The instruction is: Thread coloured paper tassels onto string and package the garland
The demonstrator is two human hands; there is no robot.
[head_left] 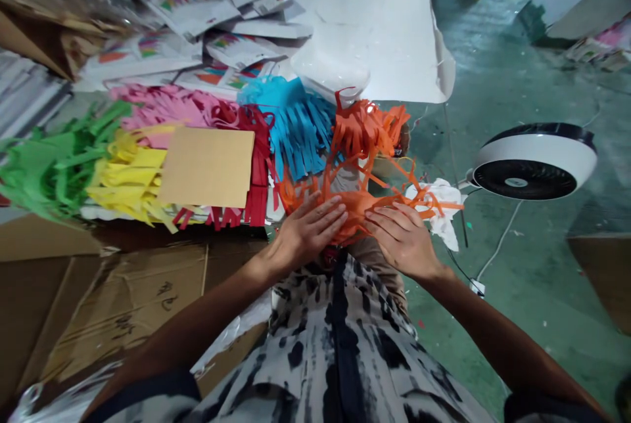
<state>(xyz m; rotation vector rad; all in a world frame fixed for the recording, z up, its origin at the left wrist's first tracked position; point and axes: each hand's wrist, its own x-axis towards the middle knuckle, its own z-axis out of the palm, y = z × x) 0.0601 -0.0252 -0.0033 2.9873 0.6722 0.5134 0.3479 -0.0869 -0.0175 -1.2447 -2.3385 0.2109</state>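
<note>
A loose bunch of orange fringed tissue paper (355, 203) lies over my lap, its cut strips fanning out to both sides. On its left part rests my left hand (309, 229), fingers stretched and lying flat. My right hand (401, 239) lies on the right part the same way, fingers extended and pointing inward. Both thumbs are mostly hidden. Just beyond, a pile of orange fringed paper (367, 131) sits beside a blue fringed bundle (296, 124). A tan square card (210, 167) covers parts of the red (259, 180) and yellow bundles (131, 173).
Green (54, 160) and pink bundles (167, 104) lie further left. Behind are many printed white packets (187, 9) on a white-covered table (394, 35). A white fan (535, 160) stands at right, its cord on the green floor. Cardboard (128, 311) is at lower left.
</note>
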